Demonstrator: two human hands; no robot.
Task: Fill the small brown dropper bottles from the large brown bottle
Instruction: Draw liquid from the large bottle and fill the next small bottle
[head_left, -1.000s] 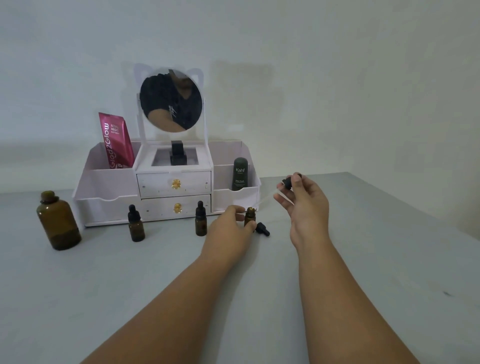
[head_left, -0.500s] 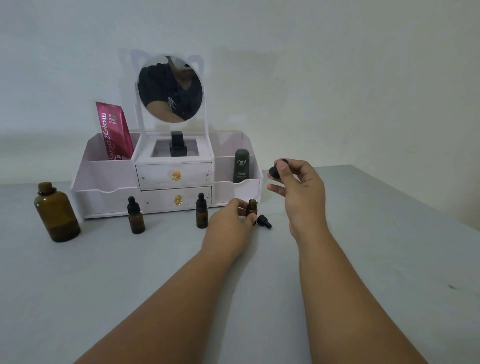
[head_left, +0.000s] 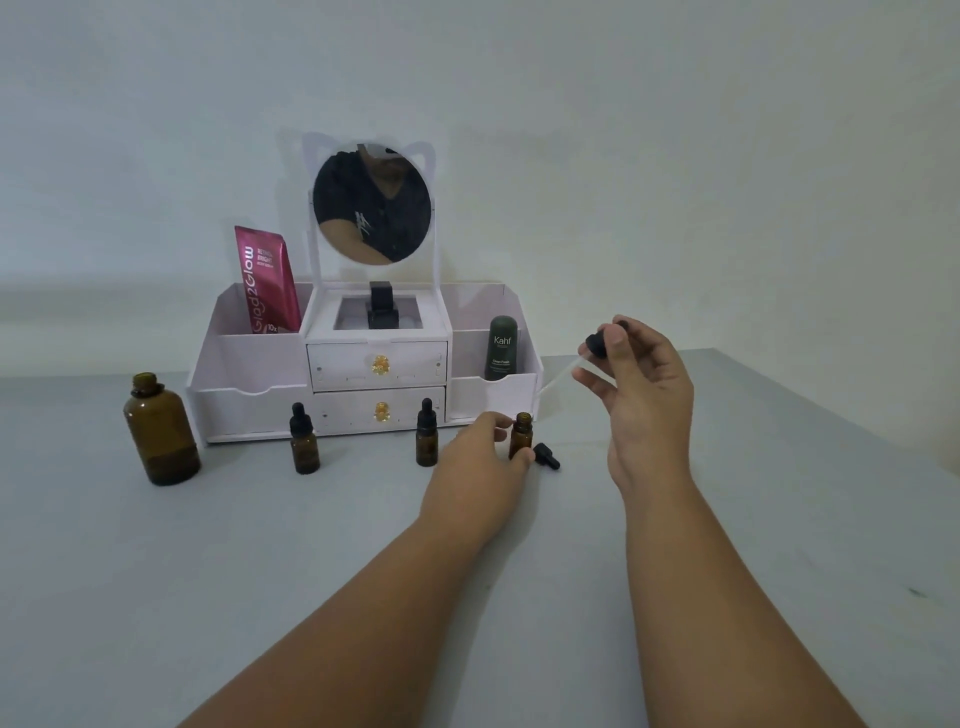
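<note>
The large brown bottle (head_left: 160, 431) stands uncapped at the far left of the grey table. Two capped small dropper bottles (head_left: 304, 440) (head_left: 426, 434) stand in front of the organizer. A third small bottle (head_left: 520, 434) is open, and my left hand (head_left: 480, 462) grips it at the base. Its black cap (head_left: 545, 455) lies on the table just right of it. My right hand (head_left: 641, 389) holds a glass dropper (head_left: 582, 358) by its black bulb, tilted, with the tip pointing down-left above the open bottle.
A white cosmetic organizer (head_left: 363, 364) with two drawers and a round mirror (head_left: 372, 206) stands at the back. It holds a pink sachet (head_left: 266, 280) on the left and a dark green tube (head_left: 502, 347) on the right. The table's right edge (head_left: 831, 415) runs diagonally.
My right hand turned the dropper so its glass tube shows again, angled toward the open bottle. The left hand stayed on the small bottle.
</note>
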